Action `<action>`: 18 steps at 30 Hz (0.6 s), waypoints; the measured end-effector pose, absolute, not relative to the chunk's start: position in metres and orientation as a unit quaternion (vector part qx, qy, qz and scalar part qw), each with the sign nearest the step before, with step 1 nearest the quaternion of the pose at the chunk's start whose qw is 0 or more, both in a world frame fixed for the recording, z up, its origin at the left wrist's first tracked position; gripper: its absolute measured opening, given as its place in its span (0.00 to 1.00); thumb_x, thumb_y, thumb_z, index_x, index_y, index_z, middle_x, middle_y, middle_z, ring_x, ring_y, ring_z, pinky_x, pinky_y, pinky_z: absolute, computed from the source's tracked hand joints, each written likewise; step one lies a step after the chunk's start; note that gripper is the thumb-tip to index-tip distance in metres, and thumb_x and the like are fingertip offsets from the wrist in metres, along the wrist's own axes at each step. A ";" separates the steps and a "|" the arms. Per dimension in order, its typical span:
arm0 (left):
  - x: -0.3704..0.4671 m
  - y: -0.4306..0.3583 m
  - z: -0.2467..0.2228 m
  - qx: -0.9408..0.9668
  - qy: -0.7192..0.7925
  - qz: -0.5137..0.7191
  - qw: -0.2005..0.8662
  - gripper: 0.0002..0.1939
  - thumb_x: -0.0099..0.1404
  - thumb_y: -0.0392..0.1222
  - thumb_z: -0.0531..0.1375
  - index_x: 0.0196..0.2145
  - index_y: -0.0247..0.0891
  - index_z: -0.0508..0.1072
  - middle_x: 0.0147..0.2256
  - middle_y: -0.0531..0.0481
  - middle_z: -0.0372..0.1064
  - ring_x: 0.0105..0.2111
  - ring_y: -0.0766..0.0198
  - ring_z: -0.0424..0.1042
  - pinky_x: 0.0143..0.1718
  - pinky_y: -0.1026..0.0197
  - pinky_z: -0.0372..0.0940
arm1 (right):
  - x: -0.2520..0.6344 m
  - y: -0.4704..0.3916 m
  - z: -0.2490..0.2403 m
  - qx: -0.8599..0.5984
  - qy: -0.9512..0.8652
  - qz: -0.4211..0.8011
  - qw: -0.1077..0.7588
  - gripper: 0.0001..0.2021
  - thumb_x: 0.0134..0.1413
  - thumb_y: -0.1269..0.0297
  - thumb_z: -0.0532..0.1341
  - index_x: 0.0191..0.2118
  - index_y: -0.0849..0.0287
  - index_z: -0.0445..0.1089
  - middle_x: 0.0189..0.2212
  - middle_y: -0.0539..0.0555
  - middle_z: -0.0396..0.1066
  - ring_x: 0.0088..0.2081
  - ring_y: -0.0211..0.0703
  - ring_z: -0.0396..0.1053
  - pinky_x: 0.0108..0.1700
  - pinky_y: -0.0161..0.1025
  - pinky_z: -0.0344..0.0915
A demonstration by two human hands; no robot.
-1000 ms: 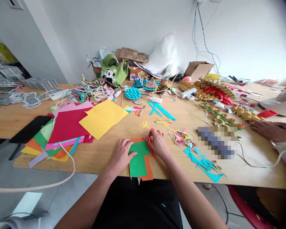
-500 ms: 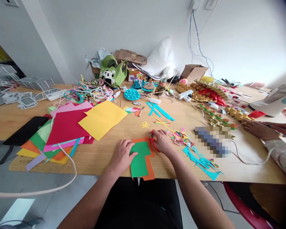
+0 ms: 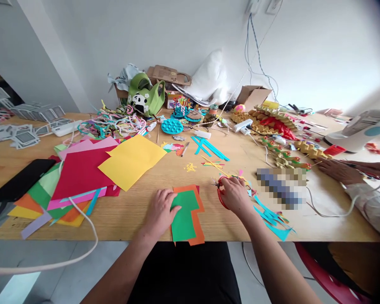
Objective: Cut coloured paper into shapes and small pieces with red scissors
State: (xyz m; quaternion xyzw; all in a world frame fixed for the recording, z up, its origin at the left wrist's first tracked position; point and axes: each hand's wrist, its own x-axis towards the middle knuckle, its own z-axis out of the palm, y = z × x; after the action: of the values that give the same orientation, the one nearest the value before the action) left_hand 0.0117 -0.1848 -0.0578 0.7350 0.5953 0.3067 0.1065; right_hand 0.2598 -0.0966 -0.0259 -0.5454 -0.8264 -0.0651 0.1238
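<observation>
Green paper lies on orange paper at the table's front edge, a bit of dark red paper showing behind. My left hand rests on the left side of this stack, thumb on the green sheet and fingers at its upper left edge. To the right of the stack, my right hand is closed around red-handled scissors, their small blades pointing left and apart from the paper. Colourful paper scraps lie partly hidden behind my right hand.
Yellow sheets and red sheets are piled at left beside a black phone. Blue scraps lie at right. Another person's hands are at the far right. A white cable crosses the left edge.
My right hand has moved right with the scissors, away from the paper stack. My left hand remains on the paper. The view has shifted slightly.
</observation>
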 end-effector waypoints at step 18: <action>0.010 -0.186 -0.063 0.727 0.594 0.329 0.102 0.14 0.62 0.40 0.60 0.47 0.42 0.68 0.43 0.46 0.68 0.46 0.55 0.65 0.48 0.49 0.64 | 0.262 -0.104 -0.032 -0.486 -0.868 -0.013 0.104 0.09 0.46 0.76 0.55 0.35 0.58 0.66 0.33 0.57 0.74 0.40 0.50 0.65 0.43 0.42 0.54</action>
State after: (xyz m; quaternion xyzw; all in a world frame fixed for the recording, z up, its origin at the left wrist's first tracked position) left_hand 0.0103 -0.1863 -0.0634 0.7273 0.5938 0.3285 0.1025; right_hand 0.2622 -0.1037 -0.0317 -0.4860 -0.8676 -0.0134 0.1044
